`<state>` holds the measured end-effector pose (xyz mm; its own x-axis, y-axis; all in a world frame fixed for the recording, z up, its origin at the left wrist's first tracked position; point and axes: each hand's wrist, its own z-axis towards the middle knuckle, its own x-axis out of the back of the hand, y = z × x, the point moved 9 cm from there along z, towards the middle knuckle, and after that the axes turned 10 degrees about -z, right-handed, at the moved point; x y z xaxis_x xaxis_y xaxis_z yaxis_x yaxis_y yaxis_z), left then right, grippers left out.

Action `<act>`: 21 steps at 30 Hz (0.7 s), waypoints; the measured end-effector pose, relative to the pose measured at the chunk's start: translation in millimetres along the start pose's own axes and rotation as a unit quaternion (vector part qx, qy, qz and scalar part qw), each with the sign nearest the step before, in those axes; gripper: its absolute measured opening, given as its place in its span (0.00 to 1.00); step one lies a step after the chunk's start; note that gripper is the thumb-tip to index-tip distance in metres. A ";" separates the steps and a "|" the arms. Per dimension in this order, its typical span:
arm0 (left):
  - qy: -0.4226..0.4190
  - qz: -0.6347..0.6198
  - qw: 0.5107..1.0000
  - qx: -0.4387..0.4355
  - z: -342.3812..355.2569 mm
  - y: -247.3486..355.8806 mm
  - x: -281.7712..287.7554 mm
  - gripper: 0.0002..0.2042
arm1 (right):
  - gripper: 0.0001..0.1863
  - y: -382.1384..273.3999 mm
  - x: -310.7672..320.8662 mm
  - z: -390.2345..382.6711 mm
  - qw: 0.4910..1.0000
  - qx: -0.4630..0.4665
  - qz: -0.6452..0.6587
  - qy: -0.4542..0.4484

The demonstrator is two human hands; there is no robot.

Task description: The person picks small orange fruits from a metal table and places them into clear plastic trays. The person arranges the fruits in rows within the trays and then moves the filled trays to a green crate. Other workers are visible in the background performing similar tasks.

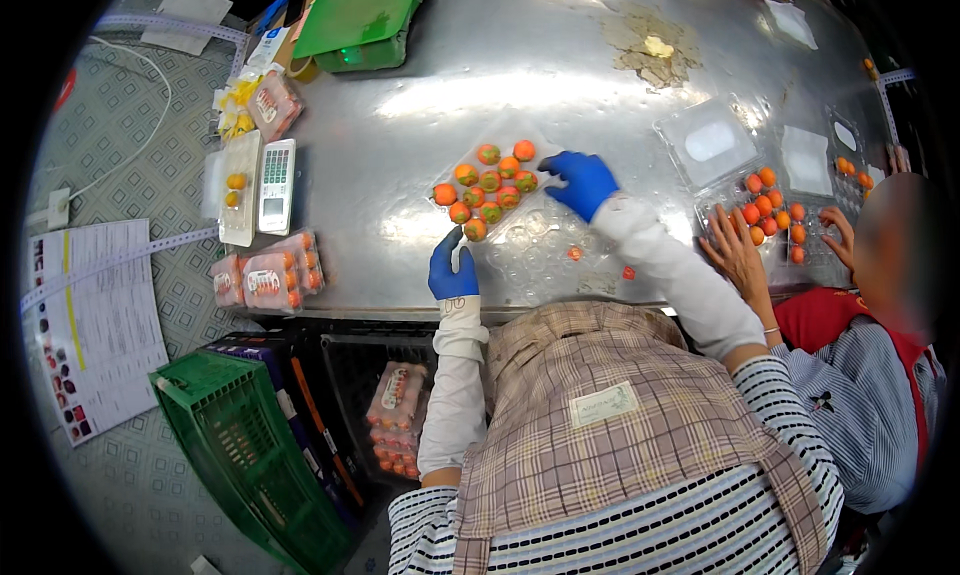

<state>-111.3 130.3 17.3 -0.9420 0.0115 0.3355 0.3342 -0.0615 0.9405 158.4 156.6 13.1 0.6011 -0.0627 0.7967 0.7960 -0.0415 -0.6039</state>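
Observation:
A clear plastic tray [540, 141] holds several small round orange fruits [489, 181] with greenish tops on the steel table. My left hand [450, 269], in a blue glove, has its thumb and index finger apart, the index reaching the tray's lower-left corner by the nearest fruit. My right hand [583, 183], also blue-gloved, is beside the tray's right edge with bent, separated fingers; whether it touches the tray is unclear. Just below lies another clear moulded plastic tray [540, 255] with small red bits nearby.
At left are a scale [276, 185], packed fruit boxes [270, 280], a green device [355, 25] and, below the table edge [380, 315], crates [215, 415]. At right, a co-worker's hands [735, 240] handle fruit near open clear containers [705, 145]. Another person's hands show top right.

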 end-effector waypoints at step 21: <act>-0.294 -0.593 0.666 0.343 -59.7 72.7 -139.3 0.24 | 0.30 -44.2 41.4 -91.5 0.902 -0.077 0.419 -0.061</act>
<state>42.3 64.7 35.7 -0.4483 0.0472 -0.8926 -0.5094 0.8071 0.2986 141.6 64.5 70.5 0.9984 -0.0272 0.0488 0.0435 -0.1686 -0.9847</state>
